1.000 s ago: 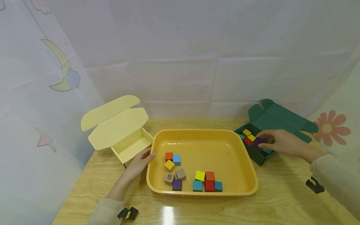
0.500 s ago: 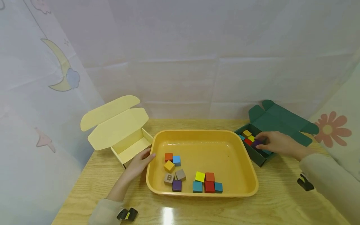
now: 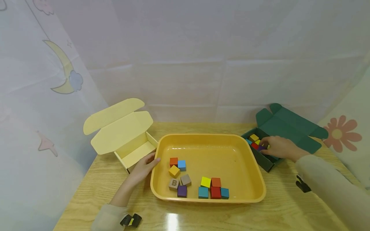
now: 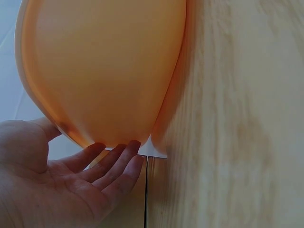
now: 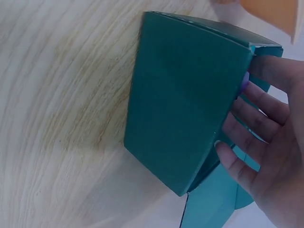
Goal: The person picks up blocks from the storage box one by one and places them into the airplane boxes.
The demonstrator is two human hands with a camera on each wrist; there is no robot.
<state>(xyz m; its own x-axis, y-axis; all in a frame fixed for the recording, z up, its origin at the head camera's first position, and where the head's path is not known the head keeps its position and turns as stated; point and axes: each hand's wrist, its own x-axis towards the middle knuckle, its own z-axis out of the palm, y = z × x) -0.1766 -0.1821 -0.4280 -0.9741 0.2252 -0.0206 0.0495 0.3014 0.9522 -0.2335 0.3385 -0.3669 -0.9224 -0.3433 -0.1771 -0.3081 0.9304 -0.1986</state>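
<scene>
My left hand (image 3: 141, 170) holds the left rim of a yellow plastic tray (image 3: 208, 136), thumb over the edge. In the left wrist view, the fingers (image 4: 116, 173) lie against its outer wall. Over at the right, my right hand (image 3: 278, 147) reaches into an open dark green cardboard box (image 3: 264, 162). Thumb and fingertips pinch a purple wooden cube (image 3: 261, 148) low among the blocks there. A sliver of that purple cube (image 5: 244, 81) shows beside the fingers in the right wrist view. Next to it sit a red cube (image 3: 254, 145) and a yellow-orange cube (image 3: 254, 137).
Inside the tray, one loose group includes a letter B cube (image 3: 174, 184) and a purple cube (image 3: 182, 191). Another group has a red cube (image 3: 215, 192) and a yellow cube (image 3: 206, 182). An open pale yellow box (image 3: 137, 154) stands left on the wooden table (image 3: 199, 215).
My right hand, with the purple cube, has shifted slightly left and lower in the green box, and its forearm has swung left. The left hand and tray have stayed in place.
</scene>
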